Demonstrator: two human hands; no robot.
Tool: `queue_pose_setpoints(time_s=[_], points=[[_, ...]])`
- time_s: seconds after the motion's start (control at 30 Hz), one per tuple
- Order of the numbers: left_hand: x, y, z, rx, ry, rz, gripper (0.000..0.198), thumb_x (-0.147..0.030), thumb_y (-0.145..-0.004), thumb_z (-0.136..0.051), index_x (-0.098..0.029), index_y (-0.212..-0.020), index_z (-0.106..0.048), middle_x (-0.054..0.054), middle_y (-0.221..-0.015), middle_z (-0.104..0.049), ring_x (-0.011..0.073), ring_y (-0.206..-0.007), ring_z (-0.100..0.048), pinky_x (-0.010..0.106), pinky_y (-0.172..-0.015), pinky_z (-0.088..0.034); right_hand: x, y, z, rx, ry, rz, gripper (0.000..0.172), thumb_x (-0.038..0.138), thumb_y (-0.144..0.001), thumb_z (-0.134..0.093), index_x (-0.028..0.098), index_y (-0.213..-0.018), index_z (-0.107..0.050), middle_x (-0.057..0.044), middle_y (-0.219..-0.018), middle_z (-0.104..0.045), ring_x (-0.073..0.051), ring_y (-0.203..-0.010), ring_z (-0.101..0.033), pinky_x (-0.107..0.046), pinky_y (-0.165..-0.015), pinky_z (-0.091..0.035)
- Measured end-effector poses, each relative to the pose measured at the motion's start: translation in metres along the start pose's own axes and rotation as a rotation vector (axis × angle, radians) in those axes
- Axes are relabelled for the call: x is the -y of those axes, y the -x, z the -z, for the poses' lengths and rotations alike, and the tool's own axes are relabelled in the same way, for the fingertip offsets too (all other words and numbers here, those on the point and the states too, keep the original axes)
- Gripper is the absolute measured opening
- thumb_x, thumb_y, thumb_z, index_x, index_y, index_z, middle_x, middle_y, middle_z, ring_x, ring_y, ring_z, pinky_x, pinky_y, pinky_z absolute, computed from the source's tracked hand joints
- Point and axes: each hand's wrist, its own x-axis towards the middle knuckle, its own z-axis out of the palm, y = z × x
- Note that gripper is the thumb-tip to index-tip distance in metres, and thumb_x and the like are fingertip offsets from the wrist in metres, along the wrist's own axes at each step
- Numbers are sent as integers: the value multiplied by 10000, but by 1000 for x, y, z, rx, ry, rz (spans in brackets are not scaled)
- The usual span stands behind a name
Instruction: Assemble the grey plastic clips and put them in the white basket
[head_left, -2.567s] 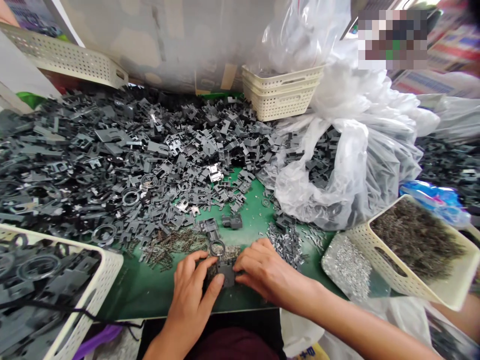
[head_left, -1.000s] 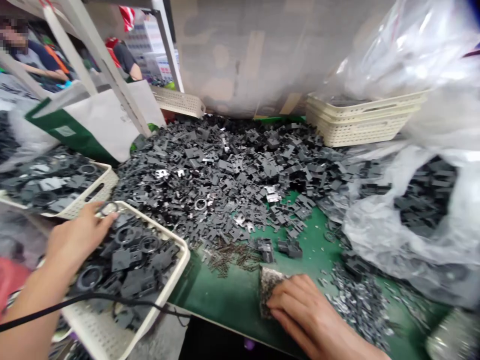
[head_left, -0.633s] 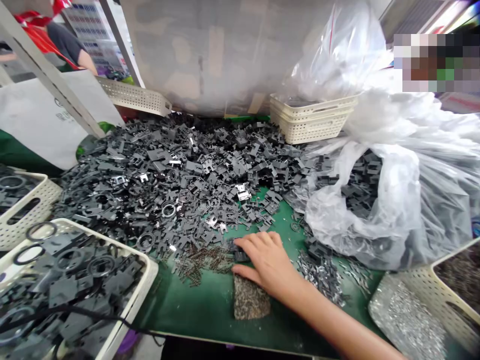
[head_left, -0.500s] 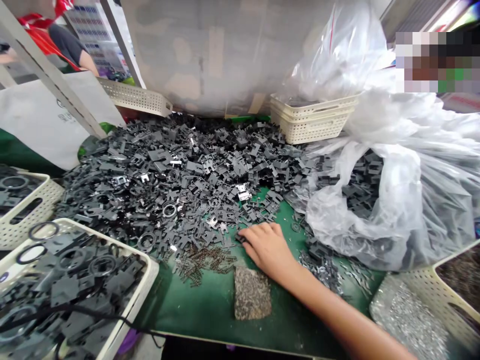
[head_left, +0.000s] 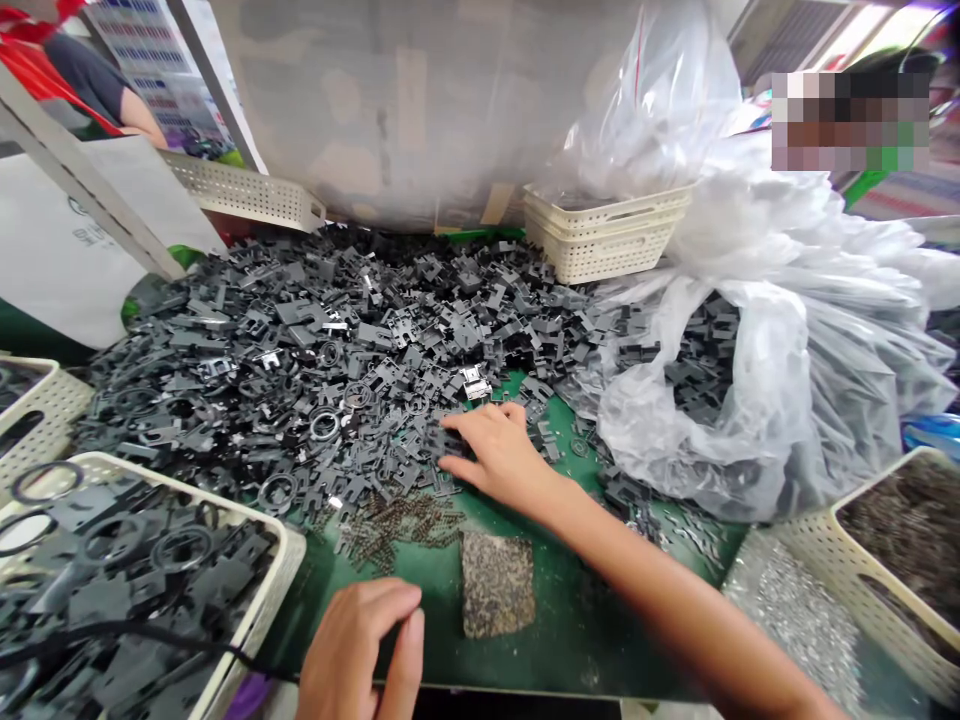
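Observation:
My right hand [head_left: 491,445] reaches over the near edge of a heap of small dark grey metal parts [head_left: 390,340]. Its thumb and forefinger are apart, with their tips at the loose parts; nothing shows held. My left hand [head_left: 360,650] is low at the table's front edge, fingers curled and thumb tip close to the forefinger tip. Anything between those tips is too small or hidden to make out. Between the hands sits a rough speckled stone-like block [head_left: 497,585] on the green tabletop [head_left: 577,640]. Small brownish pieces [head_left: 409,520] lie behind it.
A cream basket of grey plates and rings [head_left: 277,570] stands at left. Stacked baskets [head_left: 615,245] are at the back. A clear plastic bag [head_left: 780,420] with dark parts spreads at right, near a basket of brown pieces [head_left: 817,540] and a bag of shiny bits [head_left: 799,610].
My left hand has come into view at the bottom. My right hand has moved slightly left and farther onto the heap, its thumb and forefinger now spread. The view has shifted a little.

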Motion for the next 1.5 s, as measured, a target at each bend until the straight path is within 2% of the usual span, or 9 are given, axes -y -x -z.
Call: queue_pose_setpoints(time_s=[0.23, 0.43, 0.63, 0.77, 0.87, 1.03, 1.17, 1.4, 1.5], points=[[23, -45, -35, 266, -340, 21, 213, -207, -910, -448, -262, -998, -634, 34, -935, -639, 202, -839, -591, 348, -738, -448, 21, 104, 7, 239, -180, 76, 166, 337, -908, -591, 282, -1064, -607, -10, -1096, -639, -206, -987, -518, -397, -894, -235], [20, -81, -72, 382, -497, 7, 209, -190, -844, -545, -239, -1004, -670, 75, -1040, -631, 269, -915, -549, 404, -775, -411, 31, 140, -8, 135, -194, -62, 218, 348, -927, -559, 309, -1139, -587, -32, -1235, -575, -213, -1041, -510, -388, -910, -248], [28, -77, -74, 398, -475, -17, 225, -191, -892, -463, -257, -919, -676, 86, -1069, -617, 266, -926, -557, 426, -812, -414, -20, 165, 3, -104, -62, -299, 163, 232, -953, -496, 238, -923, -656, -17, -906, -674, -189, -856, -516, -371, -811, -239], [27, -70, -70, 286, -290, 58, 264, -284, -940, -381, -252, -956, -642, 112, -1297, -501, 298, -1117, -506, 481, -907, -405, -51, 162, 0, -72, 130, -385, 142, 233, -925, -550, 262, -948, -687, -31, -900, -663, -211, -849, -475, -372, -772, -231], [21, -64, -61, 237, -28, 137, 240, -325, -943, -377, -244, -983, -599, 87, -1188, -554, 257, -1174, -498, 433, -961, -405, -53, 150, -2, 29, 222, -348, 127, 234, -920, -558, 232, -886, -680, -41, -906, -644, -215, -847, -458, -367, -739, -224], [8, -43, -50, 231, 216, 371, 184, -405, -865, -514, -251, -925, -597, 30, -960, -589, 197, -931, -595, 352, -857, -472, -51, 135, 0, 153, 265, -256, 109, 170, -864, -589, 169, -757, -610, -55, -783, -624, -221, -812, -462, -357, -693, -228], [0, -28, -48, 201, 466, 633, 382, -442, -780, -606, -231, -1084, -512, 34, -935, -627, 184, -889, -629, 325, -811, -508, -49, 131, 4, 159, 217, -217, 88, 108, -826, -596, 172, -871, -635, -51, -780, -645, -221, -795, -488, -352, -689, -247], [-13, -25, -46, 382, 707, 818, 474, -429, -706, -674, -188, -1090, -538, 27, -859, -669, 154, -755, -634, 267, -696, -509, 10, 117, 11, -8, -757, -262, 75, 225, -907, -569, 205, -870, -631, 9, -839, -672, -140, -782, -584, -263, -731, -397], [-17, -26, -45, 368, 695, 832, 449, -408, -687, -692, -188, -1041, -527, 7, -799, -658, 145, -698, -620, 262, -657, -501, 29, 112, 3, -34, -931, -305, 75, 240, -877, -609, 197, -818, -625, 18, -780, -647, -129, -739, -573, -233, -688, -415]])
